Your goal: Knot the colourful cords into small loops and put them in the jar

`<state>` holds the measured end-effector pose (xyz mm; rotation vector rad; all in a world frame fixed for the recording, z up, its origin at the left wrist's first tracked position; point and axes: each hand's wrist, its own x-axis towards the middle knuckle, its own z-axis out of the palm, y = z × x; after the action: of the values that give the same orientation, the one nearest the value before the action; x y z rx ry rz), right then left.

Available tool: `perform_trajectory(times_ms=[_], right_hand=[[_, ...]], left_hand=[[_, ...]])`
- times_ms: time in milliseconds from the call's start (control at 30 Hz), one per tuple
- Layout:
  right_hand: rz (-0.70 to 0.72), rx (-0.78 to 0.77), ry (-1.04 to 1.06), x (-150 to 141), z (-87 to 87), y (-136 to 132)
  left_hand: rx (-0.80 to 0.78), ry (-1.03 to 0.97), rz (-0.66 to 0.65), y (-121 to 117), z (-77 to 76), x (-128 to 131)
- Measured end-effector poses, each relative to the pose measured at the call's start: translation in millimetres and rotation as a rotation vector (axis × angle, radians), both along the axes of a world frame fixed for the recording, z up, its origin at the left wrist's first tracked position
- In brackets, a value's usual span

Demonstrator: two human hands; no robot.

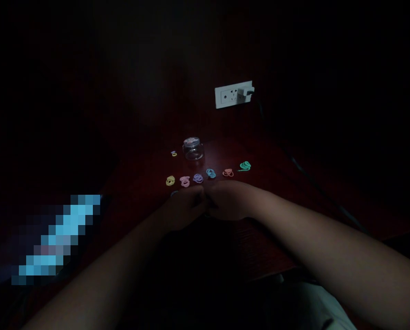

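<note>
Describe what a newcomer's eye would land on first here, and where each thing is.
Probably the glowing blue patch at the far left. Next, the coloured loops in small clumps across the middle, just beyond the left hand and right hand. Above them, a clear jar and a white wall socket.

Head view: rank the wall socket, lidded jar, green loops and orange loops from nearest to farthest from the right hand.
1. Orange loops: just beyond the right hand.
2. Green loops: beyond it, right end of the row.
3. Lidded jar: behind the row, toward the left.
4. Wall socket: farthest, up on the wall.
</note>
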<state>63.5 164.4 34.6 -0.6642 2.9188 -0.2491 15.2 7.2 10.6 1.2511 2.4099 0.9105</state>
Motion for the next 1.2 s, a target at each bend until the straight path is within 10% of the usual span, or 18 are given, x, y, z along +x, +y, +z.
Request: perform_trajectory(times_ms=[1200], right_hand=[[-0.114,-0.491,0.001,-28,-30.3,15]], left_hand=[[-0.021,0.005,0.244,3,-4.1,-8]])
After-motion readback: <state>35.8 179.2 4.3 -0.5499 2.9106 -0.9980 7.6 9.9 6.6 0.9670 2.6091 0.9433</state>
